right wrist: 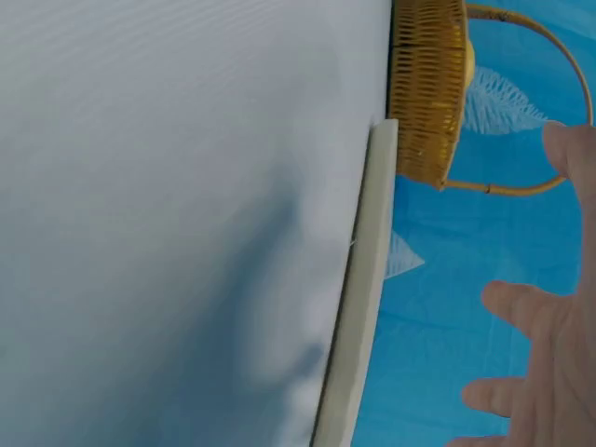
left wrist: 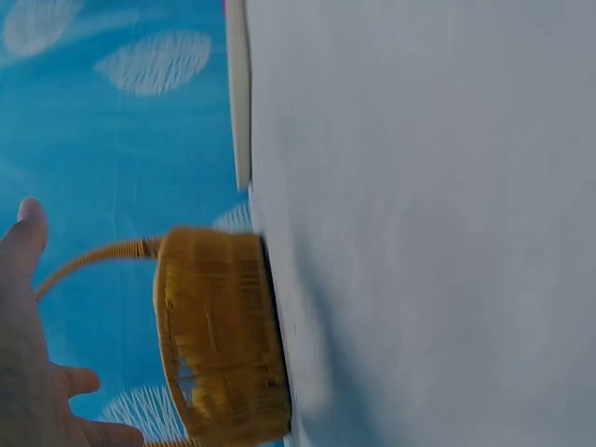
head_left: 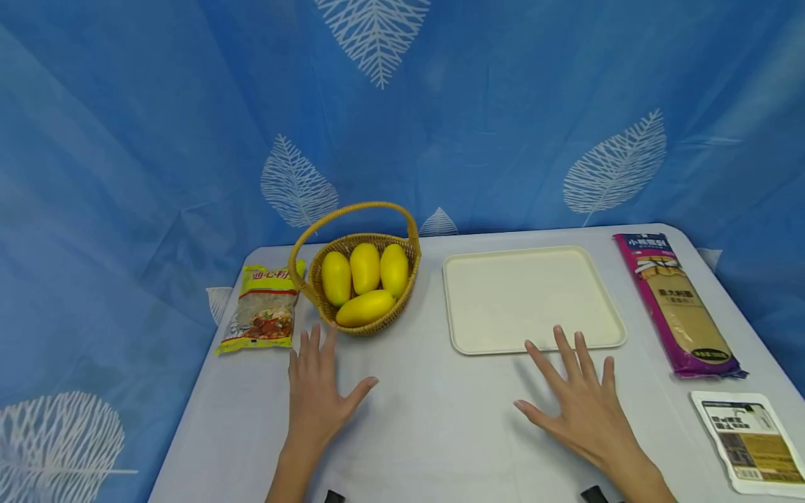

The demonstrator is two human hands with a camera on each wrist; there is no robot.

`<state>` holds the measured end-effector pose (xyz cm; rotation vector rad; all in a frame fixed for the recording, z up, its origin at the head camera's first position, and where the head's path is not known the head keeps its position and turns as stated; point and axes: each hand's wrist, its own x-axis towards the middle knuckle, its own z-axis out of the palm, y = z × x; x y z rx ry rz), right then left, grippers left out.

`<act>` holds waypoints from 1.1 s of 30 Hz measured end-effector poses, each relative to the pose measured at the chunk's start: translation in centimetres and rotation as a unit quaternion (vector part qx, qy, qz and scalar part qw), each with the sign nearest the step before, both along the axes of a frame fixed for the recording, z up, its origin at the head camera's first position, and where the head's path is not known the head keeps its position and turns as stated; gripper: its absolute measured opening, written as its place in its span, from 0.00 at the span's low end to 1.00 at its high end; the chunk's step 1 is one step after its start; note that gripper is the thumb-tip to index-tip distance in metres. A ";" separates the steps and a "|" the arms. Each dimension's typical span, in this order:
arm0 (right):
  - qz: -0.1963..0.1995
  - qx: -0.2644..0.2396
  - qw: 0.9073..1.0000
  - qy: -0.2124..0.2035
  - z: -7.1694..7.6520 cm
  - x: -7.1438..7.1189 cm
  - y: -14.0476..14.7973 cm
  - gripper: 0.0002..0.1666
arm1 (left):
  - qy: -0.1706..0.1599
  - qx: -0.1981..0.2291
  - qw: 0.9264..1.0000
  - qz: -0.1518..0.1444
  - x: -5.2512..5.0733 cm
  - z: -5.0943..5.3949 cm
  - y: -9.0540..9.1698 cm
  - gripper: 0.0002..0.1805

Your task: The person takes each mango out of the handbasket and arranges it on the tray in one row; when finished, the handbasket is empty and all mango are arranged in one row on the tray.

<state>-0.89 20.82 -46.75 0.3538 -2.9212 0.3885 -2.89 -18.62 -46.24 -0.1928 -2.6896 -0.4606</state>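
Observation:
Fingers spread and holding nothing, the left hand is over the white table, just in front of a wicker basket with several yellow fruits. The right hand, also spread and holding nothing, is in front of a cream tray that bears nothing. In the left wrist view the left hand is beside the basket. The right wrist view has the right hand beside the tray's edge, with the basket beyond.
A yellow-edged food bag lies left of the basket. At the right are a long purple packet and, nearer, a white packet. Behind the table hangs a blue cloth with white leaf prints.

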 end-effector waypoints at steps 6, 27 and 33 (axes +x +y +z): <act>0.023 -0.020 1.000 0.009 0.9 -0.8 -1.4 0.54 | 0.018 0.089 0.996 -0.009 -2.2 -0.2 -1.3 0.53; 0.187 -0.173 0.966 -0.042 4.3 -6.0 -8.5 0.42 | -0.020 0.393 0.919 -0.025 -5.1 -1.7 0.8 0.46; 0.215 -0.188 0.957 -0.060 4.4 -8.5 -10.5 0.40 | -0.032 0.461 0.886 -0.037 -5.1 -1.6 0.6 0.46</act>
